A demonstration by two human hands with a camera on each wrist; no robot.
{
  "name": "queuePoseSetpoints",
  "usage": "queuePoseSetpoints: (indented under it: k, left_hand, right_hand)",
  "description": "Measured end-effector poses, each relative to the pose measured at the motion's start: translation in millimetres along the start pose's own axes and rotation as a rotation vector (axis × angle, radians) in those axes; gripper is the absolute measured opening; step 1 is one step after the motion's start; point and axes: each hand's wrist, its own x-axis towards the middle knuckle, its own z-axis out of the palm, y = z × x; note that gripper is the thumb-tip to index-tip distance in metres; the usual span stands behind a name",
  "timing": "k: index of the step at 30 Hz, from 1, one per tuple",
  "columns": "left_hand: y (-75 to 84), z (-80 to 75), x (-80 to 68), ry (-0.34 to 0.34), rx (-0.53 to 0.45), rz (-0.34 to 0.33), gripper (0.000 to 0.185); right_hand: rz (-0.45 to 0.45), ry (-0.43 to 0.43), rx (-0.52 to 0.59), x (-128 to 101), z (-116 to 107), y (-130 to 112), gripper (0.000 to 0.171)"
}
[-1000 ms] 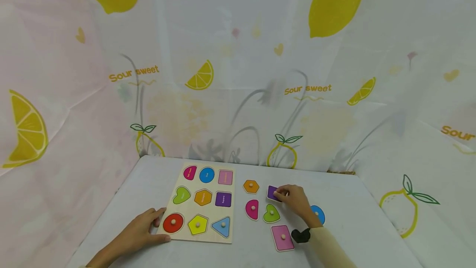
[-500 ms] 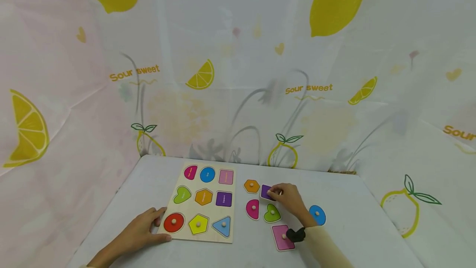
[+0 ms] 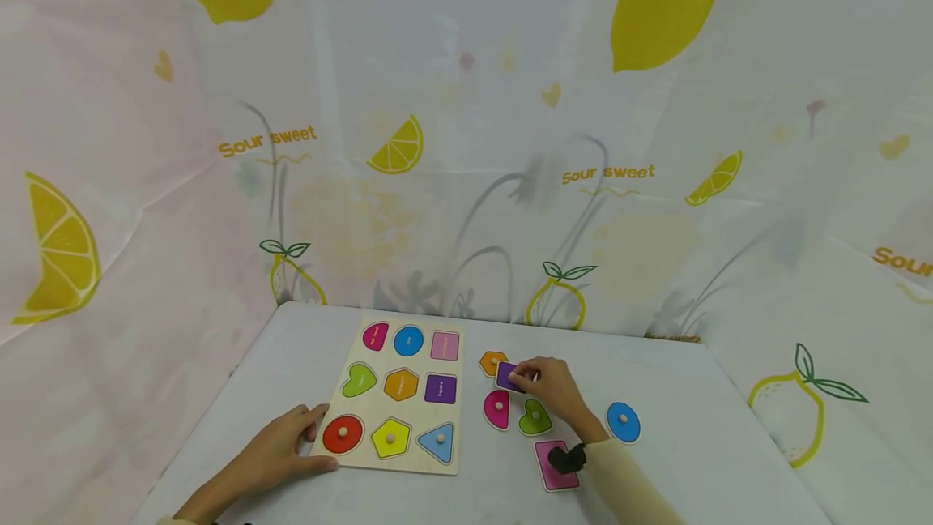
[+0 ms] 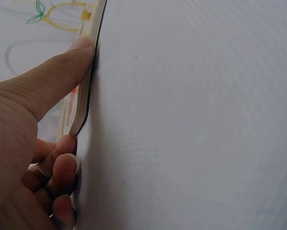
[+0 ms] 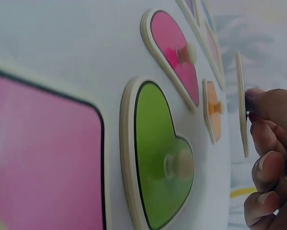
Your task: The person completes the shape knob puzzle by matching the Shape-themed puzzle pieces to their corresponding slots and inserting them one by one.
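Observation:
My right hand (image 3: 550,386) pinches the knob of a purple square puzzle piece (image 3: 505,377), which overlaps the orange hexagon piece (image 3: 489,362) in the head view. From the right wrist, the square piece (image 5: 242,105) shows edge-on, raised off the table. My left hand (image 3: 280,454) grips the near left corner of the wooden shape puzzle board (image 3: 397,468), thumb along the near edge. A red circle (image 3: 342,433), a yellow pentagon (image 3: 391,437) and a blue triangle (image 3: 437,442) with knobs sit in its near row. The board's purple square spot (image 3: 440,389) shows its printed face without a knob.
Between the board and my right hand lie a pink half-round piece (image 3: 497,411) and a green heart piece (image 3: 535,417). A pink rectangle piece (image 3: 550,478) lies partly under my right wrist. Farther right is a blue round piece (image 3: 623,423). A lemon-print curtain (image 3: 452,209) rises behind the table.
My right hand has carried the purple square piece left toward the board, from right of the hexagon piece to overlapping it. The left hand keeps its place on the board's corner.

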Motion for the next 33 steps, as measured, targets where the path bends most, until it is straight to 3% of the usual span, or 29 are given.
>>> queuePoseSetpoints:
  k: [18,27,33]
  left_hand:
    - [3.9,1.3,1.9,0.012,0.005,-0.024,0.097]
    - [2.8,-0.4,0.0,0.01,0.02,0.013,0.096]
    - [4.5,-0.5,-0.1,0.008,0.01,-0.015,0.096]
  right_hand:
    - [-0.095,-0.028,0.022,13.1,17.1,-20.8,0.013]
    - [-0.084,-0.036,0.003,20.6,34.1,-31.5,0.017]
    - [-0.089,-0.079,0.028,22.0,45.1,-40.8,0.015]
